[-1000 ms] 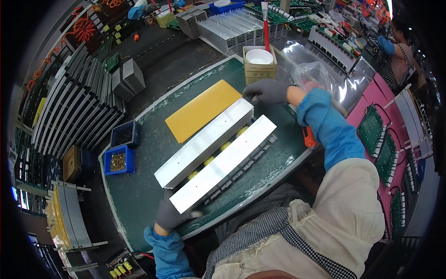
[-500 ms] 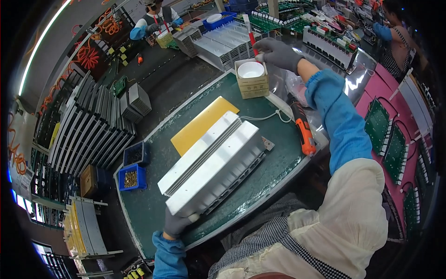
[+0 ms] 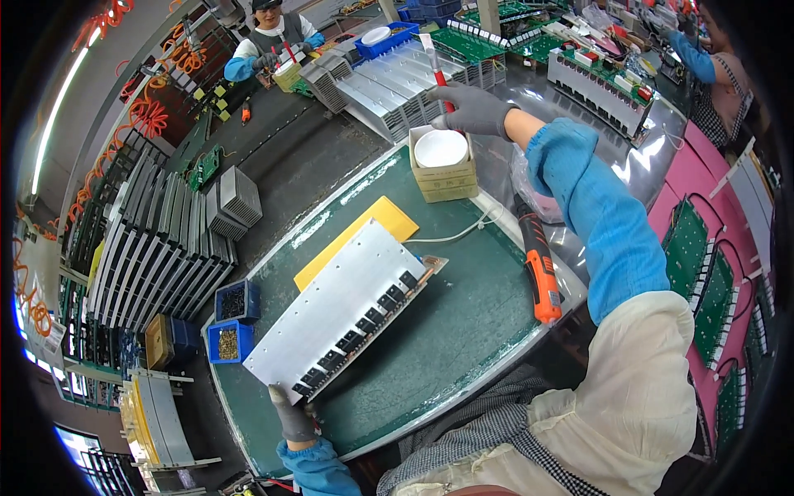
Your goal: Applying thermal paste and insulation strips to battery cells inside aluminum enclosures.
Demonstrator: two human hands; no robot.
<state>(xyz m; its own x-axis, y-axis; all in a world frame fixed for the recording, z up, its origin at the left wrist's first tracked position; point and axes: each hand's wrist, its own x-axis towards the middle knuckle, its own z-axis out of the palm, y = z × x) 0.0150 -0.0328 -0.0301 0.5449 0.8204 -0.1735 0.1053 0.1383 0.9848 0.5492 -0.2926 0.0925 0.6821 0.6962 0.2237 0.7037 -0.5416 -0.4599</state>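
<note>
Silver heatsink [image 3: 331, 302], held tilted over the green worktop [image 3: 471, 331], near end lower left. At that corner, left hand [image 3: 296, 416] in a grey glove, closed on the metal, some fingers hidden underneath. Just turned: half a second ago narrow faces uppermost, now broad drilled face up, black components [image 3: 362, 331] exposed in a row along the near edge, so presumably within easy reach for work on that side. Any contact with the worktop, impossible to tell. Partly covered just beyond, yellow sheet [image 3: 397, 219]. To the left, blue bin [image 3: 247, 337] of small brass-coloured pieces; to the right, orange-and-black power driver [image 3: 542, 277]. Farther off, cardboard box [image 3: 451, 186] with white bowl [image 3: 441, 147]; above it, right hand [image 3: 475, 109], fingers curled round a red-handled brush [image 3: 440, 78], pale tip upward. Beyond, stacked heatsinks [image 3: 389, 87].
</note>
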